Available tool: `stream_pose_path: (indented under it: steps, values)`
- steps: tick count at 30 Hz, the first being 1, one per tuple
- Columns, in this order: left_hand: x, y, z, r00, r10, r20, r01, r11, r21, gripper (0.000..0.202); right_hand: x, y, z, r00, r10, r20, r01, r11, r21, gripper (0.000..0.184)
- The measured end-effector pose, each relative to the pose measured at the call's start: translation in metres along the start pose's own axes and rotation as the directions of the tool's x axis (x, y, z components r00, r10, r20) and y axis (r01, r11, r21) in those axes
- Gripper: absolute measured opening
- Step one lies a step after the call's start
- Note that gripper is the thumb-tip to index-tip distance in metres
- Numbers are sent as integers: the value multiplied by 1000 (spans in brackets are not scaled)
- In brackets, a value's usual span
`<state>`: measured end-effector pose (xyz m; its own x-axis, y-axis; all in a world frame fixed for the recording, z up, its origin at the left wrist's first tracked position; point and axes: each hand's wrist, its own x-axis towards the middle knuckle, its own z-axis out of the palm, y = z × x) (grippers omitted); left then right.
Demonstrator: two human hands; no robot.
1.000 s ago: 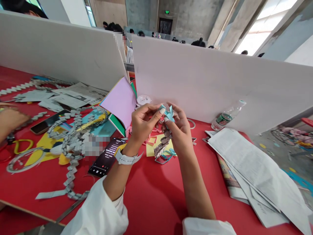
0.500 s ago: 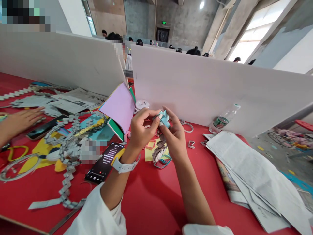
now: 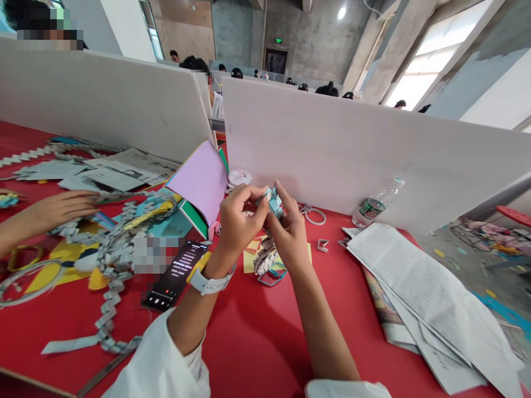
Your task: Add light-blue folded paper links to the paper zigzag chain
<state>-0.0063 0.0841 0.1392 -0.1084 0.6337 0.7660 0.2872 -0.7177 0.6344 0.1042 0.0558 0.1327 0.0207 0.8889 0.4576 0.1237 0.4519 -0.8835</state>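
Both my hands meet over the middle of the red table around a light-blue folded paper piece (image 3: 274, 202). My left hand (image 3: 240, 218), with a white watch on its wrist, pinches it from the left between thumb and fingers. From the right, my right hand (image 3: 288, 232) grips it too, thumb against the paper and index finger pointing up. Below them a chain of folded newsprint (image 3: 264, 260) hangs or lies in a curl; whether it joins the blue piece is hidden by my hands. Yellow paper squares (image 3: 249, 264) lie beneath.
Left of me are a lit phone (image 3: 176, 276), a tangle of folded-paper chains (image 3: 110, 298) and a co-worker's hand (image 3: 62, 210). A purple sheet (image 3: 199, 177) leans at the white partition (image 3: 332, 143). To the right are a plastic bottle (image 3: 371, 210) and stacked newspapers (image 3: 423, 298).
The co-worker's hand has moved right, over the paper chains, and the dark phone near it is now covered or gone. My hands still hold the blue piece, with only slight finger movement.
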Motion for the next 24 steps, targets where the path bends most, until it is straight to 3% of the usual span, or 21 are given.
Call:
stream_pose_path:
  steps: [5, 15, 24]
  values:
    - [3, -3, -3, 998, 22, 61, -21, 1000, -10, 9, 0, -1, 0, 997, -55, -62, 50, 995, -83, 57]
    - [3, -4, 0, 980, -198, 17, 198, 975, -95, 12, 3, 0, -3, 992, -120, -47, 114, 986, -125, 58]
    - [8, 1, -9, 983, -117, 139, 137, 981, -141, 9, 3, 0, -6, 989, -144, -19, 142, 987, -70, 55]
